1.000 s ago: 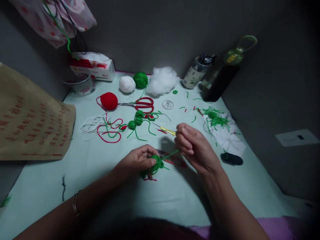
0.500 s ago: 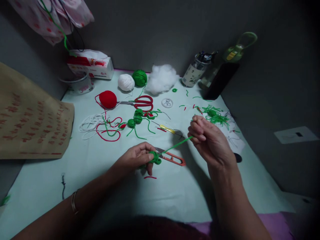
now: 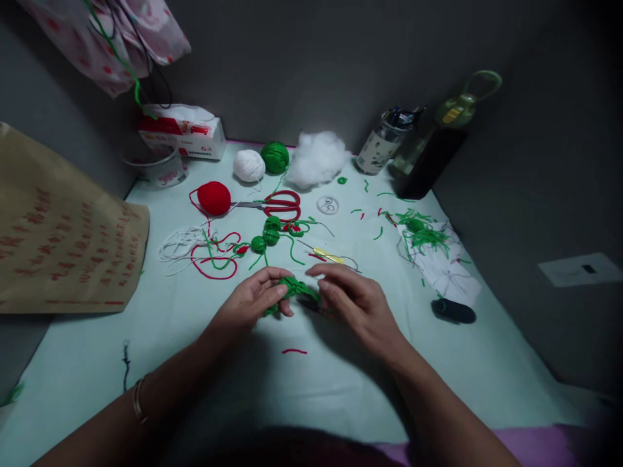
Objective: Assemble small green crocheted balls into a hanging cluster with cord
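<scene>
My left hand [image 3: 263,292] is closed on a small green crochet piece [image 3: 294,285], pinching it between thumb and fingers. Right beside it is my right hand [image 3: 353,298], its index finger bent over and its lower fingers closed around the green yarn [image 3: 315,296] that comes off the piece. Dark blades of the thread snips [image 3: 307,303] peek out under the hands; the orange handle is covered. Just beyond my hands lie several green crocheted balls [image 3: 257,244] with yarn tails and a crochet hook with a yellow grip [image 3: 327,255].
Red scissors [image 3: 282,204], red yarn ball [image 3: 214,198], white yarn ball [image 3: 248,166], green yarn ball [image 3: 275,157] and stuffing [image 3: 316,159] lie toward the back. A paper bag [image 3: 73,240] stands left; a pen cup [image 3: 379,146], bottle [image 3: 428,155] and yarn scraps [image 3: 423,230] are right.
My right hand has come left and down, close to the left hand, and the taut green strand between them has shortened. The crochet piece has shifted slightly up.
</scene>
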Demonstrator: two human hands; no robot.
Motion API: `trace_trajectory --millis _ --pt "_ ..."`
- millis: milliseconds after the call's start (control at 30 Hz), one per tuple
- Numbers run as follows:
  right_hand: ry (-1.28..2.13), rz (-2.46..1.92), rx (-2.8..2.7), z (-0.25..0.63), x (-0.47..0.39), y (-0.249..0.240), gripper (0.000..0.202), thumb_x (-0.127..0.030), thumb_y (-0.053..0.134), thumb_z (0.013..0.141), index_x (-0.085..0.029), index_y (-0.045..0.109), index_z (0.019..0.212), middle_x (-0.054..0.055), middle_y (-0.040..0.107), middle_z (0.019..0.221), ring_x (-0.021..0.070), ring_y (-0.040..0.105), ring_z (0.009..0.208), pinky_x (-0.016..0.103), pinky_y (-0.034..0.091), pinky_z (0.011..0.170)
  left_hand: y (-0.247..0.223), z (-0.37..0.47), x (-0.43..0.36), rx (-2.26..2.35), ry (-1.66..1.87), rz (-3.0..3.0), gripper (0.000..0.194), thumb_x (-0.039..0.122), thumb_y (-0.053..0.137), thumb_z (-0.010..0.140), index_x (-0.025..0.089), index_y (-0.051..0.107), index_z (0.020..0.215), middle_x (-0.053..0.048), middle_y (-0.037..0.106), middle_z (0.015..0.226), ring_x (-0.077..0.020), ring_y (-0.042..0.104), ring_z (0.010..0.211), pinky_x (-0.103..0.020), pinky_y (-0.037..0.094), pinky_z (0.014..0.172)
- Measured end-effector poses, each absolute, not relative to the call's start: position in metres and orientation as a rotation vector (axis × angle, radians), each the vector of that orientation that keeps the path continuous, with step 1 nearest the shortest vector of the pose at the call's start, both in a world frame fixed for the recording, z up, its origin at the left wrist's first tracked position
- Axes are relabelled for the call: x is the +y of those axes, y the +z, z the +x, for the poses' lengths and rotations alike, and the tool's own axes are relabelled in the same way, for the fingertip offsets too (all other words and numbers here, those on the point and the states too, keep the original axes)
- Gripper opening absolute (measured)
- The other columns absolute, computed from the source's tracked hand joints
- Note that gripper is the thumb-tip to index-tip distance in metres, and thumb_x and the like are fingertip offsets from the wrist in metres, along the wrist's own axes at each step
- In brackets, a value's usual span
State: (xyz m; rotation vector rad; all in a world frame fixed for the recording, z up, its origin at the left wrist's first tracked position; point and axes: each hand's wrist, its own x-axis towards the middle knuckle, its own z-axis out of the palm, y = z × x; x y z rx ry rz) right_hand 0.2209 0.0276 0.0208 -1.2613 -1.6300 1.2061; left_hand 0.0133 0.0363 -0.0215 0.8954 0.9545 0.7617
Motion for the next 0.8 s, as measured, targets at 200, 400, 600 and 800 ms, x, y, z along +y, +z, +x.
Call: trace_trajectory --millis 200,400,600,800 --pt "0.909 -1.140 -1.914 0.217 0.025 0.014 0.032 -0.011 0.042 0.099 -0.022 0.067 0.117 -0.001 0.057 0.073 0.0117 0.054 0.065 0.028 0.046 0.063 -0.019 0.014 0.034 0.938 0.821 0.820 0.032 0.040 0.071 0.087 0.018 0.061 0.108 -0.001 0.068 0.084 -0.0156 0.066 0.078 -0.029 0.045 0.077" --pt "0.765 -1.132 -2.022 0.212 0.026 0.009 0.014 -0.015 0.058 0.095 -0.015 0.066 0.106 0.002 0.055 0.083 0.0131 0.053 0.073 0.028 0.044 0.065 -0.022 0.014 0.034 0.871 0.831 0.787 0.033 0.040 0.077 0.082 0.018 0.061 0.102 0.000 0.068 0.089 -0.0137 0.067 0.075 -0.028 0.045 0.075" --pt "1.128 -1.241 -1.837 0.215 0.029 0.013 0.012 -0.022 0.060 0.094 -0.017 0.070 0.088 -0.001 0.053 0.075 0.0118 0.051 0.067 0.027 0.038 0.061 -0.015 0.014 0.034 0.935 0.843 0.736 0.037 0.040 0.081 0.078 0.018 0.060 0.099 0.001 0.069 0.081 -0.0145 0.067 0.074 -0.028 0.045 0.073" --pt "1.472 -1.235 -1.713 0.216 0.030 0.019 0.016 -0.027 0.063 0.093 -0.019 0.076 0.091 0.001 0.059 0.081 0.0124 0.051 0.071 0.028 0.037 0.062 -0.018 0.013 0.033 0.957 0.868 0.767 0.034 0.040 0.078 0.082 0.019 0.060 0.101 0.002 0.069 0.076 -0.0133 0.065 0.074 -0.026 0.043 0.071"
